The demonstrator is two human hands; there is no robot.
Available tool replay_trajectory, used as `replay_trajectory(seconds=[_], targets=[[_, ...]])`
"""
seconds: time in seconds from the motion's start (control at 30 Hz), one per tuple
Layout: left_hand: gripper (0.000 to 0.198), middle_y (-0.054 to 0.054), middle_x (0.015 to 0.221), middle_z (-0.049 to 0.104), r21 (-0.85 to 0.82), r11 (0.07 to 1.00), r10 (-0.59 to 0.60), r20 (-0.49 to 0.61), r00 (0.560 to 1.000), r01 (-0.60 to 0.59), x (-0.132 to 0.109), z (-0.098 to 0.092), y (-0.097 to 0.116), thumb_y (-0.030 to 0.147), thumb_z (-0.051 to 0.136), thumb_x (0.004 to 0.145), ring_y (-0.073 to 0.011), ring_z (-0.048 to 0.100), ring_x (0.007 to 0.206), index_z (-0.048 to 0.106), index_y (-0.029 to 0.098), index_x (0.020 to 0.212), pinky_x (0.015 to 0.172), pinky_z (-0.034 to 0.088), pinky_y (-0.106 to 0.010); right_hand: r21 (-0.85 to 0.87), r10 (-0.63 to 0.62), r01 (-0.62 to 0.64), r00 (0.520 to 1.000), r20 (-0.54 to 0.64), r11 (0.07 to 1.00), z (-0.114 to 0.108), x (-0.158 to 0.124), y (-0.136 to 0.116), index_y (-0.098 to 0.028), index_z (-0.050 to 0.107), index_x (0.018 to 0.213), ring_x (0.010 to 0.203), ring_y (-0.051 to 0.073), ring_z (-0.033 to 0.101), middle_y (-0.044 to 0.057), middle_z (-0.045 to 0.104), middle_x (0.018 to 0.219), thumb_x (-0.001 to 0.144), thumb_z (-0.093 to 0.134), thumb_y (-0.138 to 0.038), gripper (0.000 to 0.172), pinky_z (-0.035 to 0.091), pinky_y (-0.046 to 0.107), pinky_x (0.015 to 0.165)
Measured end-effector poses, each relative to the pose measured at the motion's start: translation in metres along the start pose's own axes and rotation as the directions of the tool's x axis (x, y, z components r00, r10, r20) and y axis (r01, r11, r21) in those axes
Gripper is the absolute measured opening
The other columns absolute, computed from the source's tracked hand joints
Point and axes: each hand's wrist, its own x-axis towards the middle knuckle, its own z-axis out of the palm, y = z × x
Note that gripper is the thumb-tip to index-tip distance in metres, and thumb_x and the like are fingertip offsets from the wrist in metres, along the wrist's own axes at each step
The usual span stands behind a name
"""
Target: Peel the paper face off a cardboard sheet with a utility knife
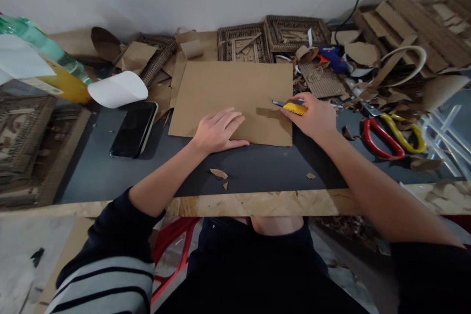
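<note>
Left hand (218,131) spread on cardboard (228,88), gripping nothing; right hand (319,115) grasps cutter (295,108) by cardboard's right edge. Cardboard looks light, stiff, creasable; we'd hold edges.

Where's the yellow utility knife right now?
In the head view, the yellow utility knife is in the right hand, over the right edge of the flat brown cardboard sheet.

Dark phone (132,130) on the tabletop (265,174), white roll (117,90) behind it, green bottle (55,50), blue glue gun (335,60), scissors (392,131) (one loop red, one yellow) near clear sticks (450,117)
</note>
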Motion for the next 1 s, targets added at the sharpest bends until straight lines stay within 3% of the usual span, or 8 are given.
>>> replay_trajectory(seconds=[0.2,0.4,0.5,0.6,0.7,0.8,0.9,1.0], targets=[[0.031,-0.012,0.126,0.086,-0.072,0.995,0.075,0.001,0.997,-0.075,-0.002,0.002,0.007,0.033,0.061,0.113,-0.0263,0.084,0.120,0.077,0.024,0.138,0.096,0.068,-0.036,0.204,-0.125,0.096,0.983,0.136,0.974,-0.009,-0.006,-0.005,-0.030,0.073,0.143,0.091,0.037,0.083,0.007,0.087,0.099,0.094,0.077,-0.059,0.057,0.063,0.048,0.080],[0.038,-0.008,0.112,0.089,-0.080,0.968,0.235,-0.050,0.971,-0.238,0.001,-0.002,0.010,0.058,0.067,0.109,-0.0233,0.087,0.108,0.082,0.024,0.116,0.087,0.070,-0.030,0.383,-0.319,0.228,0.927,0.196,0.895,-0.004,-0.020,-0.024,-0.029,0.073,0.147,0.106,0.031,0.084,0.005,0.087,0.115,0.092,0.073,-0.038,0.056,0.064,0.042,0.090],[0.017,-0.004,0.106,0.090,-0.028,0.948,0.312,-0.114,0.943,-0.317,0.006,-0.008,0.012,0.034,0.069,0.111,-0.0188,0.087,0.103,0.082,0.024,0.111,0.084,0.069,-0.026,0.312,-0.337,0.270,0.923,0.183,0.911,-0.002,-0.019,-0.025,-0.032,0.078,0.141,0.110,0.032,0.083,0.005,0.086,0.124,0.095,0.075,-0.042,0.047,0.063,0.042,0.092],[0.016,-0.003,0.102,0.090,0.074,0.935,0.354,-0.181,0.918,-0.346,0.010,-0.010,0.013,0.012,0.068,0.107,-0.0162,0.088,0.094,0.082,0.019,0.106,0.077,0.067,-0.023,0.218,-0.338,0.302,0.928,0.158,0.928,-0.008,-0.013,-0.016,-0.034,0.083,0.133,0.107,0.034,0.083,0.005,0.086,0.123,0.092,0.083,-0.062,0.050,0.062,0.044,0.091],[0.018,-0.005,0.104,0.090,0.070,0.960,0.277,-0.139,0.951,-0.270,0.011,-0.007,0.009,0.030,0.069,0.111,-0.0185,0.088,0.094,0.083,0.018,0.107,0.077,0.068,-0.025,0.163,-0.360,0.332,0.915,0.184,0.929,-0.016,-0.005,-0.003,-0.035,0.086,0.124,0.101,0.036,0.082,0.004,0.087,0.112,0.085,0.081,-0.081,0.060,0.061,0.046,0.089],[0.045,-0.010,0.115,0.089,0.012,0.990,0.140,-0.023,0.990,-0.140,0.009,-0.001,0.004,0.056,0.061,0.112,-0.0224,0.088,0.105,0.083,0.017,0.115,0.088,0.070,-0.028,0.092,-0.339,0.326,0.913,0.227,0.941,-0.023,0.003,0.008,-0.034,0.084,0.095,0.091,0.036,0.080,0.005,0.084,0.092,0.085,0.071,-0.091,0.059,0.056,0.047,0.081],[0.050,-0.015,0.124,0.087,-0.040,0.997,0.066,0.028,0.997,-0.065,0.007,0.003,0.002,0.057,0.058,0.113,-0.0253,0.086,0.115,0.083,0.015,0.124,0.096,0.070,-0.031,0.037,-0.341,0.344,0.900,0.271,0.938,-0.027,0.007,0.012,-0.032,0.071,0.071,0.079,0.032,0.073,0.006,0.074,0.074,0.085,0.064,-0.093,0.063,0.049,0.045,0.073],[0.050,-0.018,0.129,0.085,-0.128,0.992,0.021,0.078,0.997,-0.011,0.005,0.006,0.000,0.056,0.061,0.112,-0.0286,0.084,0.122,0.083,0.014,0.126,0.098,0.070,-0.036,0.012,-0.368,0.385,0.874,0.317,0.923,-0.030,0.007,0.011,-0.030,0.062,0.064,0.075,0.029,0.069,0.005,0.071,0.071,0.088,0.057,-0.093,0.067,0.040,0.042,0.068]])
